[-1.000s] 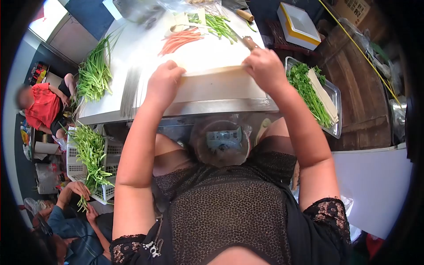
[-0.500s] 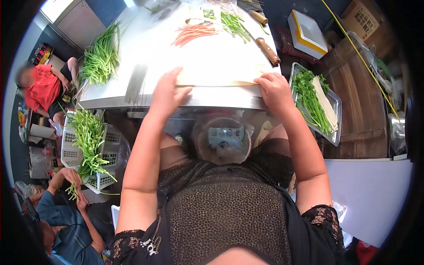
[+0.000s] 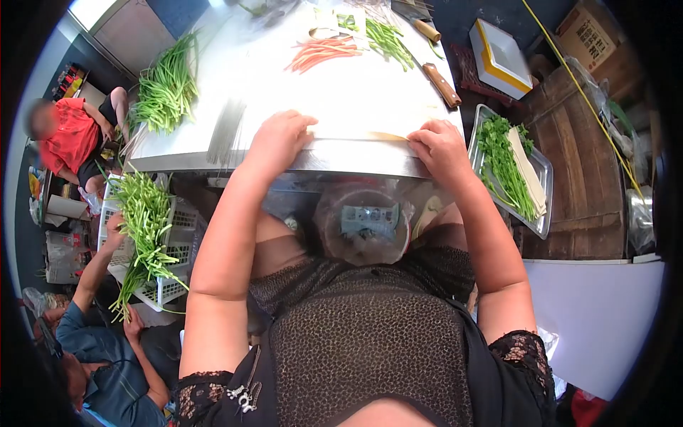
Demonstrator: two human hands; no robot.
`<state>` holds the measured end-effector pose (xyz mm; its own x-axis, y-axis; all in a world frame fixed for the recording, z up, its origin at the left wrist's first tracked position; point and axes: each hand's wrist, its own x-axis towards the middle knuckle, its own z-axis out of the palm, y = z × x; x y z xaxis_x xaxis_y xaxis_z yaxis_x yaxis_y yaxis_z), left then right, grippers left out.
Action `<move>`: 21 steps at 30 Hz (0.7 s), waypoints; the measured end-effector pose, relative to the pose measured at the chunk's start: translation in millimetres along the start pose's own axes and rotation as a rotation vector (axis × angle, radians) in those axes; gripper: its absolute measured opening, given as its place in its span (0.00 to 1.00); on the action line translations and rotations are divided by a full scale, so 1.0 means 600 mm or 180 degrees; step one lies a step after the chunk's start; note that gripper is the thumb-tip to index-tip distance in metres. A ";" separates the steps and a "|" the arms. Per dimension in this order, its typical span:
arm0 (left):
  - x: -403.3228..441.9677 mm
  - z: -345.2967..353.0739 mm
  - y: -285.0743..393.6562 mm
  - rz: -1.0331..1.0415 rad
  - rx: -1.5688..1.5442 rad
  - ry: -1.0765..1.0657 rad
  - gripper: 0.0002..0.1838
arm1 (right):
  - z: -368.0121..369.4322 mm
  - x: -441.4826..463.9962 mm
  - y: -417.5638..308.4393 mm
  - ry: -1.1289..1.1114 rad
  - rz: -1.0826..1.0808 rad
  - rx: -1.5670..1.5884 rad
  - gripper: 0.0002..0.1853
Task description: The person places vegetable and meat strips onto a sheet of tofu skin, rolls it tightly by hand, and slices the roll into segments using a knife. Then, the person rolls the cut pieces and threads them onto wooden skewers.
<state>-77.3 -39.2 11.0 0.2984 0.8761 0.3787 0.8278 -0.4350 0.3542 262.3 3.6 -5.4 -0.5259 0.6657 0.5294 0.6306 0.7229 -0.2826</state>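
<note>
A pale, thin tofu sheet [image 3: 380, 134] lies along the table's near edge, its outline mostly washed out by glare. My left hand [image 3: 281, 139] has its fingers bent over the sheet's left part. At the right end, my right hand [image 3: 439, 144] pinches the edge between thumb and fingers. Beyond my hands are carrot strips [image 3: 324, 53] and cut green stalks [image 3: 388, 43]. A wooden-handled knife [image 3: 442, 85] lies to the right. Thin skewers [image 3: 226, 132] are left of my left hand.
Long green stalks [image 3: 167, 89] lie on the table's left. A white basket [image 3: 181, 235] holds more greens, with a co-worker's hand [image 3: 133, 324] at them. At right, a metal tray [image 3: 545, 206] holds leafy herbs and pale sheets. A lined bucket [image 3: 331, 238] stands below.
My left hand has shifted right along the sheet and turned palm-down, while my right hand stays nearly in place. The co-worker's hand has reached to the basket's greens.
</note>
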 end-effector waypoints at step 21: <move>0.095 0.025 -0.047 -0.2148 -0.0479 0.0377 0.19 | 0.002 -0.006 -0.004 0.0031 0.0112 0.0077 0.03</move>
<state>-76.3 26.3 9.6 -0.3185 0.9401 0.1219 0.7365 0.1644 0.6561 262.0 -0.1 -7.5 -0.4981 0.6890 0.5264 0.6346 0.7034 -0.3203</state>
